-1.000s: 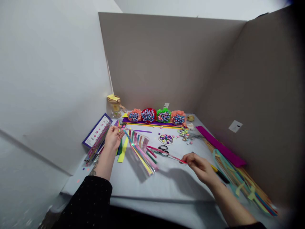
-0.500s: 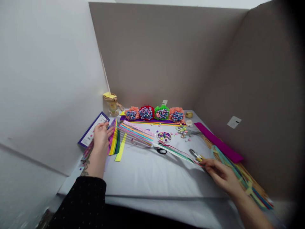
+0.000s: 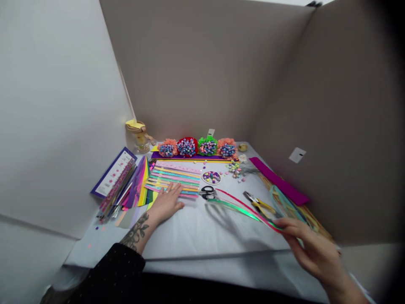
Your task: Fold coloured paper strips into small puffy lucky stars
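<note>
On a pale table (image 3: 228, 240), a row of coloured strips (image 3: 177, 176) lies beneath the left hand (image 3: 167, 202), fingers spread; light, even pressure likely keeps it straight. The right hand (image 3: 308, 242) pinches a red strip (image 3: 241, 199) and green strip (image 3: 243, 210), best untwisted. A magenta band (image 3: 278, 181) lies right; pliers (image 3: 253, 200) and scissors (image 3: 208, 193) crowd the held pair.

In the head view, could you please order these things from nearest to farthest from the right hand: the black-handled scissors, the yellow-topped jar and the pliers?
From the right hand:
1. Pliers: just beyond the fingers, slightly left.
2. Black-handled scissors: farther left, near the middle of the table.
3. Yellow-topped jar: at the back left corner.
</note>
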Motion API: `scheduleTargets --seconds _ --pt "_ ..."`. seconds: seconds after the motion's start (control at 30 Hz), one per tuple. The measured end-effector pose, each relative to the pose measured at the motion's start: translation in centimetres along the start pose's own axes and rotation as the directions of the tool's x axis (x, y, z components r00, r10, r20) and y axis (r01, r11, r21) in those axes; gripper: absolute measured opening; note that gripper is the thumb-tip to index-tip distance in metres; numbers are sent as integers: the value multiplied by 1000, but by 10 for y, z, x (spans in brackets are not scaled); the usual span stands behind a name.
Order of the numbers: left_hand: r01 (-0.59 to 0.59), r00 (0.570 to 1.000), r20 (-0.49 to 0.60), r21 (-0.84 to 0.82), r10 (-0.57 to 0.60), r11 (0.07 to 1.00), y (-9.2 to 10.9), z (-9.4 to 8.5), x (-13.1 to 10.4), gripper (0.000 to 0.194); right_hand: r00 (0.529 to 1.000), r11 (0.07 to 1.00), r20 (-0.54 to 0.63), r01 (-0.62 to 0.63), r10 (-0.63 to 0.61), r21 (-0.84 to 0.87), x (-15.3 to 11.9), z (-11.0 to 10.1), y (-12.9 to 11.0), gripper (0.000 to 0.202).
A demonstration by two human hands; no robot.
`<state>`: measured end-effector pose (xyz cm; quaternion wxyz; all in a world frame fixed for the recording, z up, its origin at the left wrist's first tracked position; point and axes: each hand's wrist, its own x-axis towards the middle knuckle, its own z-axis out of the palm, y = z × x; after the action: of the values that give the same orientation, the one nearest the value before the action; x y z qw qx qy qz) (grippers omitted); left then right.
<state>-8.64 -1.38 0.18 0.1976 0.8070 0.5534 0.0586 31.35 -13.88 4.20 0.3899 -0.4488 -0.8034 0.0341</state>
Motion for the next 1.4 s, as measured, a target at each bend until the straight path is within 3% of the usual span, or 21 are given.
scheduleTargets --seconds 0.07,0.13,0.2,0.3,0.37,0.43,0.5,0.57,0.63,0.77,0.9,0.97,1.0,1.07,1.13,1.17,1.27,1.4 --pt "-4 999 -52 -83 -1 997 -10 4 1 57 975 983 -130 -174 179 54 -8 -15 -3 8" --pt "-14 993 -120 -194 -10 981 -19 5 -1 49 909 943 -255 -309 331 123 -10 -27 -7 6" --pt "-16 975 -217 -306 -54 952 -20 1 -4 37 882 931 -308 -311 357 189 -5 -32 -12 4" --pt "-76 923 -367 -458 -111 886 -1 -18 -13 19 911 939 -307 -187 276 288 22 -30 -22 4" --pt "-201 943 -334 -590 -9 782 27 -37 -19 21 919 939 -329 -105 217 328 52 -24 -31 3" --pt "-243 969 -226 -779 102 578 60 -55 -21 33 924 932 -326 -76 199 355 89 -15 -41 3" --pt "-179 958 -90 -930 272 322 88 -63 -18 49 938 903 -245 -128 244 411 129 -1 -49 5" --pt "23 907 73 -992 414 124 105 -61 -9 58 956 870 -68 -230 286 436 166 17 -54 8" --pt "153 890 146 -988 432 18 108 -51 2 54 945 854 98 -324 312 408 194 42 -53 10" --pt "262 936 209 -951 282 -166 89 -21 23 35 914 869 168 -404 369 287 217 98 -37 11" --pt "228 973 227 -946 30 -232 65 0 40 22 917 834 21 -371 398 409 199 146 -14 38" --pt "181 979 198 -951 -44 -250 57 6 46 19 839 714 -18 -451 543 535 183 166 -6 48" --pt "162 980 187 -952 -74 -258 54 8 49 18 778 590 39 -507 627 628 175 174 -3 52" --pt "140 977 176 -955 -120 -261 51 10 52 20 672 249 307 -598 673 762 162 186 0 57" --pt "135 977 170 -961 -132 -240 51 13 53 26 646 -5 537 -636 542 771 153 193 0 57" --pt "139 977 170 -965 -127 -223 52 14 53 29 653 -60 582 -639 485 767 151 194 -1 56" --pt "167 974 192 -967 -120 -193 56 16 51 33 676 -40 588 -640 444 767 149 194 -2 37" --pt "187 957 223 -963 -185 -195 60 14 49 29 648 -2 595 -676 476 737 149 191 -1 26"
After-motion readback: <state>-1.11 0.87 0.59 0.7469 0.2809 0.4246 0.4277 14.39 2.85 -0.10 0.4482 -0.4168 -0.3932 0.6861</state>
